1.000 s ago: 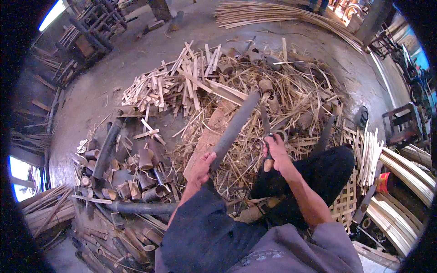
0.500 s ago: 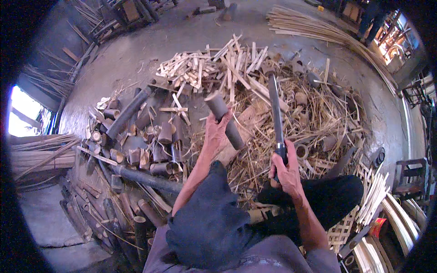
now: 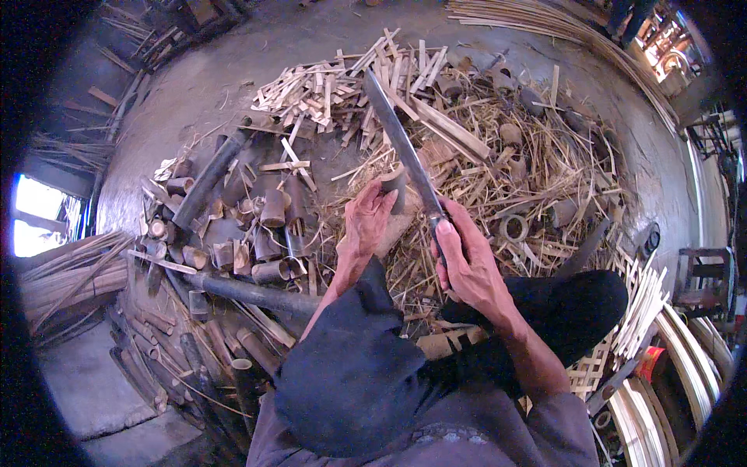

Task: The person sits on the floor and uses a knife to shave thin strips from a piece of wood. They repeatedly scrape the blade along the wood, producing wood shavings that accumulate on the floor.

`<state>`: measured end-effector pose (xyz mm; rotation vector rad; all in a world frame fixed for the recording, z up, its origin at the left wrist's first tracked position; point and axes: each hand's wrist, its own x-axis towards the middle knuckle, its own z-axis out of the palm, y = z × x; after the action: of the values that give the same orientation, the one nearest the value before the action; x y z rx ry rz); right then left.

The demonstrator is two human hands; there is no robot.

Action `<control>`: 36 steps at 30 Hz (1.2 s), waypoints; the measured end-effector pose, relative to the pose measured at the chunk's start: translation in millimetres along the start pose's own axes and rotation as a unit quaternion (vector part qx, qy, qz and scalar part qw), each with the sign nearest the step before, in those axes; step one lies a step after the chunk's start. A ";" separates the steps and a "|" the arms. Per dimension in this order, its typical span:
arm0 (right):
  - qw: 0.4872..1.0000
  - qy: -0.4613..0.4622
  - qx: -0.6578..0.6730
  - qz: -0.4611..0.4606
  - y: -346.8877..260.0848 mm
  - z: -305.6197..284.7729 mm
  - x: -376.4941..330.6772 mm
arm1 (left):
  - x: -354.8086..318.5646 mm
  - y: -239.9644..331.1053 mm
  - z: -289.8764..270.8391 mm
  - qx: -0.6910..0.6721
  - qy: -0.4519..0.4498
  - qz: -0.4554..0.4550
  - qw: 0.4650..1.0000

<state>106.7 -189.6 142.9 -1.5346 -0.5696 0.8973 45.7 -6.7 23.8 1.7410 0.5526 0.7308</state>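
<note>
My right hand [image 3: 473, 265] is closed round the dark handle of a long knife [image 3: 401, 144]. The blade slants up and away to the left, its tip near the pile of split strips. My left hand [image 3: 366, 222] holds a short bamboo section [image 3: 398, 194] from its left side, fingers against the wall. The section stands roughly upright over a wooden block [image 3: 395, 232], close to the left of the blade. Whether its lower end touches the block is hidden. Both hands are over the work area in front of my folded legs.
Split bamboo strips [image 3: 311, 93] are heaped beyond the block. Shavings [image 3: 537, 187] cover the floor to the right. Cut bamboo sections [image 3: 272, 208] lie at left, beside a long dark pole [image 3: 253, 292]. A stool [image 3: 703, 288] stands at far right.
The bamboo section has turned from slanting to roughly upright and come down toward the block. My right hand has moved left and up, swinging the knife blade over toward the section.
</note>
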 end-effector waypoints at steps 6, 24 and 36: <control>0.999 -0.013 0.019 0.022 4.3 0.8 4.8 | -7.2 -18.4 6.2 -0.092 0.002 -0.017 0.996; 0.976 0.030 -0.195 -0.087 24.9 2.8 12.5 | 6.0 -7.9 5.5 0.157 -0.041 0.016 0.987; 0.964 0.082 -0.188 -0.169 7.0 -3.7 13.6 | 25.5 10.6 0.9 -0.139 -0.099 0.000 0.985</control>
<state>116.6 -182.3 133.1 -1.7607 -0.8859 0.4103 64.2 7.3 38.8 1.5319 0.2989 0.5964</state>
